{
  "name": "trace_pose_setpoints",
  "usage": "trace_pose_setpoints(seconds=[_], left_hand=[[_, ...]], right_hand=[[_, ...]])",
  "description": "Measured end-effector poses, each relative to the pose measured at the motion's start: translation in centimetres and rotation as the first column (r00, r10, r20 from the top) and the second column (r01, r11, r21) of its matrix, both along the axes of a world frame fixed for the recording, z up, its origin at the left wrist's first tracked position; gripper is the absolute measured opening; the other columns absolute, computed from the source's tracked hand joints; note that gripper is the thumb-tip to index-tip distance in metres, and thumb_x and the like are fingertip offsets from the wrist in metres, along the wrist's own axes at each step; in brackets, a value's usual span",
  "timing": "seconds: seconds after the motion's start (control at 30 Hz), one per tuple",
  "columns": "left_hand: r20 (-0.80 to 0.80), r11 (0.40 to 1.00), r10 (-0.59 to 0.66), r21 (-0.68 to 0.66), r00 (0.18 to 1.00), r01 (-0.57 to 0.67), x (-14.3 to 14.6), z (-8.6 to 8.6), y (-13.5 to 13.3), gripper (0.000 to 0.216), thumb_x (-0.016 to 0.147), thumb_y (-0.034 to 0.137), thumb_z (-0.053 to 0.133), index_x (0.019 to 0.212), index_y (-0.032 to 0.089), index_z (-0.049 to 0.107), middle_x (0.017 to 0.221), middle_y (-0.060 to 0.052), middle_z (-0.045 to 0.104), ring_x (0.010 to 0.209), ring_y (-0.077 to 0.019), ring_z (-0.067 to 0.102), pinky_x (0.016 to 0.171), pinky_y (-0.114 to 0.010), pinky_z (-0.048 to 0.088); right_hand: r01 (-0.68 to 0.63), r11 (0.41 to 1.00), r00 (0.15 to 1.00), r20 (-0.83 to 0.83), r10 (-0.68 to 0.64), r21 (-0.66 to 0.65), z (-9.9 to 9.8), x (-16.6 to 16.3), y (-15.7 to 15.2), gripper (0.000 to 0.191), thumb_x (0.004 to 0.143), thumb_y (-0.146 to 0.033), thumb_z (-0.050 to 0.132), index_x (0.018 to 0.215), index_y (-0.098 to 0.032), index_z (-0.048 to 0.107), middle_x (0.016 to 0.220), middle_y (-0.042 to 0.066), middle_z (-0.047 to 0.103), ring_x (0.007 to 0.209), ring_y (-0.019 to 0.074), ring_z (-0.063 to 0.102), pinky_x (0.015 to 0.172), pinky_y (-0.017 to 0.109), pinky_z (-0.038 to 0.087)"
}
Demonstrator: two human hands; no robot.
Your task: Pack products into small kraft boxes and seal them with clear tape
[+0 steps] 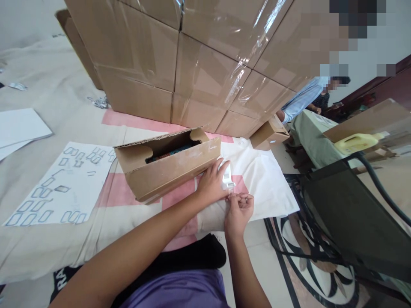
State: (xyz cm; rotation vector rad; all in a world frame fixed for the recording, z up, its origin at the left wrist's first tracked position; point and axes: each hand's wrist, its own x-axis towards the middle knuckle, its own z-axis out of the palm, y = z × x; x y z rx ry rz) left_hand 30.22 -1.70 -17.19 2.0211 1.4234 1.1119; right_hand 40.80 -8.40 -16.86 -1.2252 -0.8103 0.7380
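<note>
My left hand (212, 182) grips a small white tape dispenser (228, 183) on the bed-like surface, its fingers reaching over the far side. Close against the dispenser's near end, my right hand (239, 209) is closed in a pinch. A thin clear strip, which looks like tape, seems to run to its fingertips, though it is hard to make out. Just left of the hands lies a long open cardboard box (176, 171). Dark patterned contents (171, 152) show inside it, partly hidden by the box wall.
Taped cardboard boxes (205, 72) form a tall stack behind. White cloth (272, 184) spreads at right, a sheet with drawn rectangles (67, 184) lies left. A small box (269, 133) stands by the stack. A dark chair (353, 209) and another person's sleeve (302, 100) are at right.
</note>
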Motion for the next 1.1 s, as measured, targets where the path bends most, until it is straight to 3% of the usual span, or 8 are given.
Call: trace_pose_setpoints(seconds=[0.2, 0.53, 0.73, 0.9, 1.1], left_hand=[[-0.001, 0.995, -0.102, -0.004, 0.995, 0.102, -1.0, 0.5, 0.0, 0.092, 0.069, 0.031, 0.079, 0.150, 0.022, 0.036, 0.159, -0.017, 0.033, 0.149, -0.0365, 0.033, 0.122, -0.052, 0.033], [0.036, 0.987, -0.158, -0.032, 0.987, 0.159, -1.6, 1.1, -0.2, 0.086, 0.072, 0.027, 0.073, 0.151, 0.023, 0.037, 0.162, -0.015, 0.028, 0.152, -0.0357, 0.029, 0.124, -0.054, 0.030], [0.038, 0.988, -0.154, -0.021, 0.987, 0.155, -1.7, 1.2, -0.3, 0.081, 0.076, 0.029, 0.071, 0.150, 0.020, 0.040, 0.162, -0.016, 0.029, 0.151, -0.0351, 0.028, 0.125, -0.052, 0.028], [0.053, 0.983, -0.178, -0.032, 0.983, 0.179, -1.9, 1.4, -0.1, 0.080, 0.074, 0.026, 0.072, 0.148, 0.022, 0.043, 0.161, -0.016, 0.031, 0.151, -0.0345, 0.030, 0.125, -0.051, 0.029], [0.034, 0.994, -0.108, -0.016, 0.994, 0.109, -1.3, 1.4, 0.0, 0.069, 0.083, 0.038, 0.070, 0.145, 0.021, 0.046, 0.158, -0.016, 0.036, 0.148, -0.0337, 0.034, 0.124, -0.050, 0.030]], right_hand=[[-0.024, 1.000, 0.999, 0.022, 0.024, -0.012, -0.4, 0.2, 0.1, 0.035, 0.079, -0.031, 0.079, 0.091, -0.023, 0.047, 0.070, -0.009, 0.061, 0.066, 0.0111, 0.065, 0.072, 0.028, 0.055], [-0.040, 0.997, 0.998, 0.047, 0.043, -0.062, -0.2, 0.3, -0.1, 0.035, 0.080, -0.036, 0.080, 0.092, -0.023, 0.049, 0.074, -0.007, 0.061, 0.075, 0.0109, 0.065, 0.078, 0.025, 0.052], [-0.006, 0.996, 0.994, 0.112, 0.016, -0.089, -0.4, 0.3, -0.1, 0.034, 0.082, -0.038, 0.079, 0.093, -0.022, 0.051, 0.068, -0.009, 0.053, 0.063, 0.0084, 0.053, 0.067, 0.021, 0.044], [-0.010, 0.995, 0.991, 0.132, 0.024, -0.103, -0.6, 0.4, -0.1, 0.036, 0.082, -0.042, 0.079, 0.093, -0.022, 0.051, 0.069, -0.009, 0.053, 0.063, 0.0094, 0.053, 0.065, 0.022, 0.044], [-0.011, 0.997, 0.993, 0.117, 0.020, -0.077, -0.9, 0.5, -0.1, 0.037, 0.081, -0.043, 0.079, 0.093, -0.023, 0.050, 0.069, -0.009, 0.052, 0.061, 0.0092, 0.051, 0.065, 0.023, 0.045]])
